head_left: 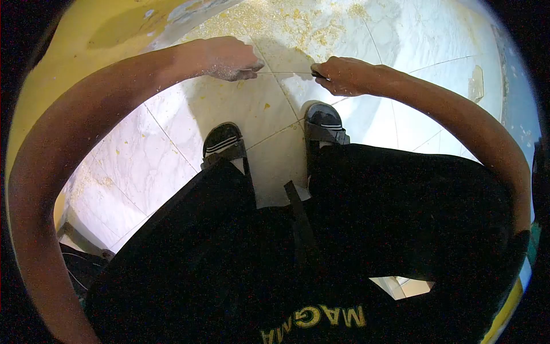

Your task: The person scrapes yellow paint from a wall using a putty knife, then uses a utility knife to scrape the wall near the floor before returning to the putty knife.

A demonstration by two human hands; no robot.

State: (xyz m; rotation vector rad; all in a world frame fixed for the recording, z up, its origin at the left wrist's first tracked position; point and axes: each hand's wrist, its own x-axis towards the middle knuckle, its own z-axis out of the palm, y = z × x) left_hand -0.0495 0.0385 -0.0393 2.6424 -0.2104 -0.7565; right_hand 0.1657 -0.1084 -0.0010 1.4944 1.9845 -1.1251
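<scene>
Hands meet over the floor, well out in front of the person's feet; the left hand point(232, 59) is curled into a loose fist, dusted with pale powder, its grip pressed together on one end of a thin, straight, pale strand point(283, 73), wire or string, which I cannot tell; the right hand point(342, 75) is likewise closed, its fingertips pinched on the other end, so the strand runs taut and nearly level between the two grips, spanning the short gap that separates them; it hangs just above the white marble floor tiles point(143, 160), and whether it touches them cannot be told; beneath and beyond the hands the tiles are strewn with yellowish crumbs and sawdust-like debris point(286, 23), thickest toward the far edge; a yellow painted wall point(74, 63) rises at the left, its paint flaked near the top; nearer the person, two black slide sandals with white stripes point(222, 140) stand apart on the tiles, below the strand; dark trousers and a black shirt with yellow lettering point(321, 318) fill the near part of the view.
</scene>
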